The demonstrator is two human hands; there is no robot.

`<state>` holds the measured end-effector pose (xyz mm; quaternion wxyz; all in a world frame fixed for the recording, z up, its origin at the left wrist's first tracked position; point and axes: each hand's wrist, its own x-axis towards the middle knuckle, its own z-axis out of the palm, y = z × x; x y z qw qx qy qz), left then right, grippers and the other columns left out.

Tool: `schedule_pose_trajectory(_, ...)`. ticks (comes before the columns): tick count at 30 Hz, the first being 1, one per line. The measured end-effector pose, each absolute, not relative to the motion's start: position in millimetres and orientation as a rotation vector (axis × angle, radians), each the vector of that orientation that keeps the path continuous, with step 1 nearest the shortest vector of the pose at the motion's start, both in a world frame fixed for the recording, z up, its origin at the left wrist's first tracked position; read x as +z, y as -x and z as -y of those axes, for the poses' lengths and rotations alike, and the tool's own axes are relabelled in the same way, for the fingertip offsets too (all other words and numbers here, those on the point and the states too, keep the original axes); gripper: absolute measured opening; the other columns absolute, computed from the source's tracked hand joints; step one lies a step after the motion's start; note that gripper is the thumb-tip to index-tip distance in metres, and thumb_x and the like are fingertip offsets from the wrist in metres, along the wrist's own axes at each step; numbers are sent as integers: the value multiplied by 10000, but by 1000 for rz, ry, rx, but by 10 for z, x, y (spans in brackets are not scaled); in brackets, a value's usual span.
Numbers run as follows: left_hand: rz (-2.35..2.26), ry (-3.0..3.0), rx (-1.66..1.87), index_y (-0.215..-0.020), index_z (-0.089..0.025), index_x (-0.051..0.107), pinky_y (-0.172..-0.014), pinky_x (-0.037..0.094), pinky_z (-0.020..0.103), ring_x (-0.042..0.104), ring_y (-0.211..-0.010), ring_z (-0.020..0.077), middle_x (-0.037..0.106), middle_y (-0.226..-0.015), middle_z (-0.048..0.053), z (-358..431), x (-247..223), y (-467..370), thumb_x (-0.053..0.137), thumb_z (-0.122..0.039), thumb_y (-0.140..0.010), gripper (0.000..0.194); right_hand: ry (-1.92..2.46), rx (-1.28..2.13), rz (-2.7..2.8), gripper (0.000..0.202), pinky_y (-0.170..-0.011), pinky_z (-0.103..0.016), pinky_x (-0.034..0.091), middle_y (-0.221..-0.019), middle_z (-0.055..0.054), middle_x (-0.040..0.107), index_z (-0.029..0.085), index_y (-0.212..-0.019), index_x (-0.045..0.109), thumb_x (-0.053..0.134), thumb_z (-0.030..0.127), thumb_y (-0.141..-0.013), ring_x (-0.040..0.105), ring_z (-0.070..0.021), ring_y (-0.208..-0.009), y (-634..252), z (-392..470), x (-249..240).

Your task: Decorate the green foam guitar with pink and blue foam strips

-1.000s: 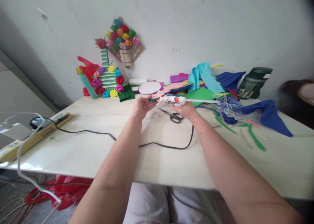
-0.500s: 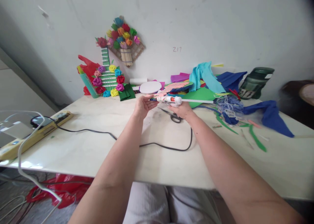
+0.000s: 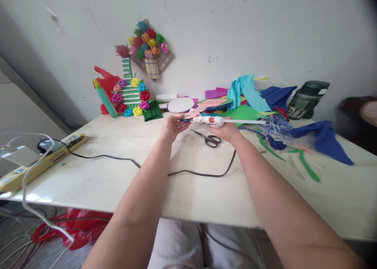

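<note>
My right hand [image 3: 225, 131] is wrapped round a white hot glue gun [image 3: 208, 120], held level above the table with its nozzle towards the left. A long glue stick [image 3: 244, 121] sticks out of the gun's back end, and a black cord hangs from it. With my left hand [image 3: 173, 128] I grip the near end of a craft piece [image 3: 207, 105] covered in pink strips on a green backing. The glue gun's tip is close to that end; whether they touch I cannot tell. Black-handled scissors [image 3: 211, 141] lie on the table beneath the gun.
A green guitar-shaped craft [image 3: 131, 90] with paper roses leans at the back left, near a flower craft [image 3: 151, 53] on the wall. A yellow power strip [image 3: 47, 161] lies left. Coloured paper [image 3: 247, 92], a string tangle [image 3: 277, 128] and a dark green bottle [image 3: 308, 100] are at right.
My right hand has drawn the glue gun a little to the right, its glue stick and cord shifting along. My left hand has hardly moved.
</note>
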<state>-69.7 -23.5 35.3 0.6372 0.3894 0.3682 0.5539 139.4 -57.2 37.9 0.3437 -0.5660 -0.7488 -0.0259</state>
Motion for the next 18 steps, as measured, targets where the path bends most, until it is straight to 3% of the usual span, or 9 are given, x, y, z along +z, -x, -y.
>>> schedule_pose_trajectory(7, -800, -952, 1288, -1019, -103, 609, -809, 504, 316, 682, -760, 197, 703, -751, 77, 193, 264, 719, 513, -190, -666, 376, 1292, 420, 1798, 175, -510, -268, 436, -541, -17, 573, 177, -580, 560, 568, 348, -615, 558, -174, -570, -1439, 659, 434)
schedule_pose_trajectory(18, -704, -1035, 1252, -1088, -80, 593, -878, 480, 352, 678, -825, 208, 705, -829, 103, 172, 179, 762, 575, -76, -622, 467, 1315, 174, 1902, 187, -643, -300, 482, -735, -42, 669, 181, -796, 655, 585, 269, -647, 618, -228, -754, -1332, 604, 358)
